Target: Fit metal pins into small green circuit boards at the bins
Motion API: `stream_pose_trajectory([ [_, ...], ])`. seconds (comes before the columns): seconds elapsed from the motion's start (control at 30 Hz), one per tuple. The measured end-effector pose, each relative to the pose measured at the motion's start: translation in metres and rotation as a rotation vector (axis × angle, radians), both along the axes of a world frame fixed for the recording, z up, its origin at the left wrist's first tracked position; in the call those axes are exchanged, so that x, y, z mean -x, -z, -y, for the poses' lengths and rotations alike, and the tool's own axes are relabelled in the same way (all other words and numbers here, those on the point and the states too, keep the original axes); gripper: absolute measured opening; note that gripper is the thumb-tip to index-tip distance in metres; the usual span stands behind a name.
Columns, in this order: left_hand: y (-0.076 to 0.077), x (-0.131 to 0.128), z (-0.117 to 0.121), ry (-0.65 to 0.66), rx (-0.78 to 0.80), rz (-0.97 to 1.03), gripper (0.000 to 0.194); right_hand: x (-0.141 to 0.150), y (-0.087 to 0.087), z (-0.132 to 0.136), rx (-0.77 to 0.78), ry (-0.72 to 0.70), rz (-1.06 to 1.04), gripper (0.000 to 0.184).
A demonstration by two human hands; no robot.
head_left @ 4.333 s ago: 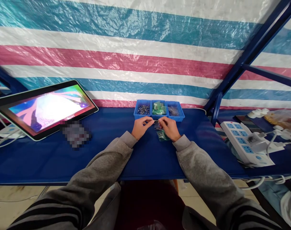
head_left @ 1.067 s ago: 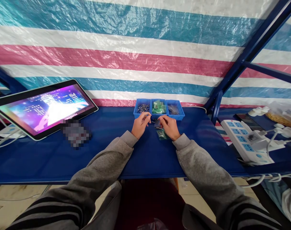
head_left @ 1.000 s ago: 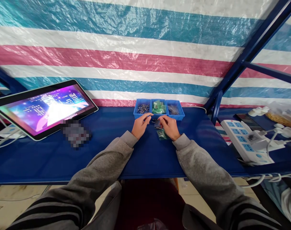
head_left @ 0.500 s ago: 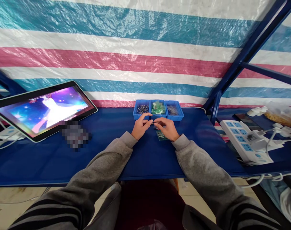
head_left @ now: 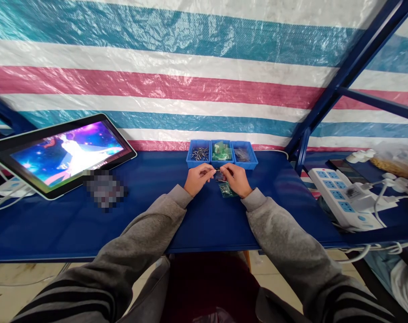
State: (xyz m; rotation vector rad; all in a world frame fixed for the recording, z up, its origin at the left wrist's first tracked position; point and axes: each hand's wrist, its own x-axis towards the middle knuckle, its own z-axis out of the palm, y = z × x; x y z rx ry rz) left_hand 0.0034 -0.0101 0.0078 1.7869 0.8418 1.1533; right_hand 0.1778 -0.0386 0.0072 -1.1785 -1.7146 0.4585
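Note:
My left hand is closed in a pinch, its thumb and forefinger at one end of a small thin part that looks metallic. The other end meets the pinched fingertips of my right hand. The part is too small to name and mostly covered by the fingers. Under and beside my right hand lie a green circuit board and a small clear item with dark thin pieces. Just beyond the hands stand three joined blue bins: one with metal pins, one with green boards, one with small clear bags.
A tablet-like screen leans at the left of the blue table, with a blurred-out item before it. On the right are a white power strip with plugs and a blue metal frame. A striped sheet hangs behind.
My left forefinger, raised and stretched before, has come down into a pinch. My right fingertips have shifted slightly right, widening the space between the hands. The bins and boards have stayed put.

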Motion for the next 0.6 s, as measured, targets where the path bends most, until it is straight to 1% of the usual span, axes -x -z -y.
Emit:
stream_pose_trajectory([
  [0.13, 0.001, 0.0, 0.002, -0.032, -0.054, -0.073, 0.033, 0.0, 0.0, 0.001, 0.033, 0.003, -0.045, 0.048],
  [0.2, -0.001, 0.001, 0.002, -0.089, -0.092, -0.106, 0.038, 0.0, 0.0, 0.001, 0.042, 0.022, -0.065, 0.048],
  [0.27, -0.005, 0.003, -0.001, -0.205, -0.188, -0.161, 0.042, -0.001, 0.0, 0.001, 0.039, 0.055, -0.057, 0.046],
  [0.37, -0.017, 0.005, -0.017, -0.458, -0.373, -0.267, 0.045, -0.004, 0.001, -0.002, 0.045, 0.115, 0.008, 0.04],
  [0.4, -0.022, 0.006, -0.024, -0.529, -0.408, -0.299, 0.044, -0.005, 0.002, -0.003, 0.053, 0.135, 0.041, 0.037],
  [0.43, -0.026, 0.006, -0.031, -0.574, -0.427, -0.338, 0.041, -0.006, 0.003, -0.004, 0.06, 0.155, 0.078, 0.034],
  [0.47, -0.028, 0.007, -0.038, -0.612, -0.435, -0.365, 0.033, -0.007, 0.005, -0.006, 0.069, 0.174, 0.115, 0.031],
  [0.5, -0.03, 0.007, -0.043, -0.635, -0.439, -0.374, 0.025, -0.008, 0.006, -0.007, 0.077, 0.19, 0.151, 0.028],
  [0.53, -0.029, 0.008, -0.046, -0.632, -0.449, -0.385, 0.024, -0.009, 0.008, -0.008, 0.085, 0.202, 0.18, 0.025],
  [0.57, -0.027, 0.009, -0.047, -0.62, -0.469, -0.389, 0.027, -0.01, 0.01, -0.01, 0.089, 0.212, 0.201, 0.022],
  [0.6, -0.024, 0.01, -0.047, -0.586, -0.502, -0.392, 0.027, -0.01, 0.011, -0.011, 0.091, 0.219, 0.213, 0.019],
])
